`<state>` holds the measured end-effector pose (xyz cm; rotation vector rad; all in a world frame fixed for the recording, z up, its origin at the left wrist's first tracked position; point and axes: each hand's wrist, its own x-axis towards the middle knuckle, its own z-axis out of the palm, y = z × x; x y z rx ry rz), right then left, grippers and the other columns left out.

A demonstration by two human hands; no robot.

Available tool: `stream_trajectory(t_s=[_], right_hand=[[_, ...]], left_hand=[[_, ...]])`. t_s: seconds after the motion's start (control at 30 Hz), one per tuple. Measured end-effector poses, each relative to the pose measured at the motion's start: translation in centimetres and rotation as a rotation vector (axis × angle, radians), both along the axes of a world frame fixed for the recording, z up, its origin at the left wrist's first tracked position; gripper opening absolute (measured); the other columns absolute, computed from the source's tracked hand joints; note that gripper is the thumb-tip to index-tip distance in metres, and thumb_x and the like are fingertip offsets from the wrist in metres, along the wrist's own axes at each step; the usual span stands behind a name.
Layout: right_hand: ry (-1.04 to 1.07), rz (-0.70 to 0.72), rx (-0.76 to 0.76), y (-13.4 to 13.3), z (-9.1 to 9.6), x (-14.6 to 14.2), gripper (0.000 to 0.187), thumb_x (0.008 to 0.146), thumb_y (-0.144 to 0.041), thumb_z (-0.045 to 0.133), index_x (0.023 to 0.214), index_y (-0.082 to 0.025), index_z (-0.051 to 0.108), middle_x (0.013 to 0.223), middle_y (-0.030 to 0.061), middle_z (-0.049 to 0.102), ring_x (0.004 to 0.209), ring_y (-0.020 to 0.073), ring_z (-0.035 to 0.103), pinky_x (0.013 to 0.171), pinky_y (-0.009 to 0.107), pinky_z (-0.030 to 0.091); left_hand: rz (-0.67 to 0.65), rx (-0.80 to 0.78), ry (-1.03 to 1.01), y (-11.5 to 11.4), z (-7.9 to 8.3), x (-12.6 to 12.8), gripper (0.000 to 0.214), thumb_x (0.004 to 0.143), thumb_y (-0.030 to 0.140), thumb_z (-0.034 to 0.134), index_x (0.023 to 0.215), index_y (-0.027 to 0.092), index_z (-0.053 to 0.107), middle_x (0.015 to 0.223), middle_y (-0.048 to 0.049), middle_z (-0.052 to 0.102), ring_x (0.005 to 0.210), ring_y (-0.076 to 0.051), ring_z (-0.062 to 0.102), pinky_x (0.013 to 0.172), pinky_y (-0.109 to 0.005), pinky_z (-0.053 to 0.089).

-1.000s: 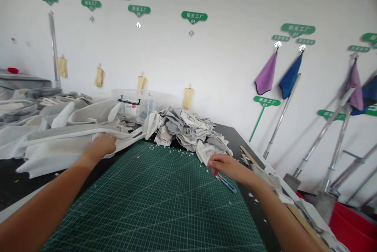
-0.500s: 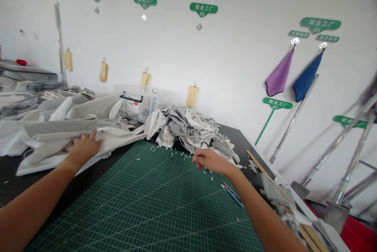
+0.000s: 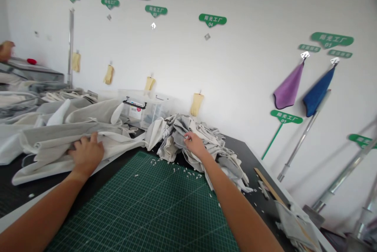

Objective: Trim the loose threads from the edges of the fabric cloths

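Observation:
My left hand (image 3: pixel 88 153) lies with fingers spread on a long pale grey fabric sheet (image 3: pixel 116 144), bunched in folds at the left. In front of me, my right hand (image 3: pixel 194 144) is at the heap of crumpled grey and white cloth pieces (image 3: pixel 173 149). Its thumb and fingers are pinched together on a grey cloth (image 3: pixel 179 138) at the front of the heap. A green gridded cutting mat (image 3: pixel 147 205) covers the black table below both hands. Small white scraps (image 3: pixel 190 173) are scattered along the mat's far edge.
A clear plastic box (image 3: pixel 153 110) stands behind the cloth heap. More fabric (image 3: pixel 88 110) piles up at the left. A wooden strip (image 3: pixel 271 187) and mesh material (image 3: pixel 290 220) lie along the right edge. Another person's hand (image 3: pixel 6 50) shows at far left.
My right hand has moved from above the mat, forward and left, onto the cloth heap. My left hand stays on the pale fabric. The view has tilted up, and another person's hand has appeared.

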<state>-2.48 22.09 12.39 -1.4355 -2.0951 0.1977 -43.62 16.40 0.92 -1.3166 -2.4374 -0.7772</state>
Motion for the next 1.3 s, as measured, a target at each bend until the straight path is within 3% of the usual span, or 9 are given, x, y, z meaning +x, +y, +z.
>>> stream_trajectory(t_s=[0.17,0.4,0.5,0.63,0.8,0.93,1.1,1.2,1.3], right_hand=[[0.023,-0.21,0.074,3.6,0.3,-3.8,0.055,0.091,-0.03,0.058,0.142,-0.022,0.04,0.133,0.0134,0.052,0.111,0.0253,0.058,0.094,0.034,0.042],[0.033,-0.226,-0.009,5.4,2.0,-4.3,0.008,0.092,-0.024,0.055,0.091,-0.018,0.061,0.09,0.0086,0.067,0.1,0.0245,0.064,0.089,0.034,0.045],[0.119,-0.225,0.026,6.3,5.6,-3.4,0.017,0.097,-0.026,0.044,0.096,-0.019,0.059,0.082,0.0049,0.066,0.089,0.0196,0.067,0.084,0.03,0.048],[0.393,-0.111,0.19,5.7,13.2,-2.2,0.025,0.1,-0.038,0.036,0.105,-0.021,0.053,0.09,0.0019,0.067,0.079,0.0134,0.068,0.076,0.026,0.052],[0.641,0.208,0.186,-2.0,18.8,-1.0,0.02,0.087,-0.04,0.059,0.087,-0.02,0.055,0.081,0.0004,0.065,0.073,0.0143,0.065,0.07,0.027,0.054],[0.615,0.205,-0.017,-9.8,16.3,-0.1,0.022,0.083,-0.042,0.063,0.084,-0.02,0.06,0.088,0.0029,0.068,0.082,0.0167,0.064,0.071,0.029,0.053],[0.535,0.139,-0.222,-17.1,9.8,0.5,0.02,0.084,-0.04,0.058,0.084,-0.02,0.062,0.08,0.0024,0.065,0.077,0.0165,0.061,0.064,0.026,0.048],[0.505,0.083,-0.272,-21.0,6.4,1.1,0.021,0.085,-0.041,0.056,0.08,-0.021,0.06,0.071,0.0012,0.06,0.068,0.0151,0.057,0.055,0.023,0.042],[0.502,0.039,-0.278,-24.4,3.7,2.2,0.025,0.088,-0.046,0.054,0.08,-0.022,0.059,0.062,-0.001,0.054,0.057,0.0144,0.051,0.05,0.024,0.037]], left_hand=[[0.044,0.105,0.188,0.0,0.6,0.6,0.047,0.098,0.025,0.027,0.141,0.015,0.042,0.118,-0.0173,0.055,0.107,-0.034,0.046,0.084,-0.043,0.034],[0.02,0.111,0.135,0.2,1.0,0.3,0.05,0.092,0.021,0.033,0.14,0.016,0.045,0.117,-0.0192,0.055,0.107,-0.037,0.047,0.082,-0.044,0.035],[-0.013,0.106,0.091,0.2,1.0,0.1,0.054,0.088,0.02,0.038,0.141,0.013,0.045,0.117,-0.0228,0.054,0.108,-0.039,0.047,0.083,-0.047,0.035],[-0.027,0.109,0.078,0.4,0.9,-0.1,0.054,0.088,0.02,0.037,0.14,0.011,0.046,0.117,-0.0244,0.054,0.107,-0.04,0.048,0.084,-0.049,0.036],[-0.012,0.118,0.065,0.1,1.0,0.8,0.048,0.088,0.018,0.038,0.134,0.008,0.05,0.117,-0.0257,0.056,0.109,-0.041,0.048,0.086,-0.051,0.035],[-0.094,0.229,0.055,-0.3,3.7,2.6,0.047,0.088,0.017,0.04,0.132,0.01,0.052,0.119,-0.0247,0.058,0.111,-0.042,0.051,0.087,-0.051,0.037],[-0.428,0.255,-0.226,-2.6,10.2,7.3,0.035,0.085,0.022,0.048,0.116,0.015,0.061,0.101,-0.0134,0.07,0.098,-0.03,0.063,0.083,-0.039,0.044],[-0.75,0.211,-0.388,-6.6,12.7,11.5,0.029,0.082,0.028,0.053,0.108,0.02,0.064,0.091,-0.0075,0.072,0.084,-0.024,0.066,0.077,-0.034,0.046],[-1.07,0.086,-0.687,-12.5,13.1,16.1,0.028,0.087,0.042,0.051,0.104,0.023,0.061,0.08,-0.0055,0.07,0.063,-0.019,0.064,0.062,-0.031,0.046]])
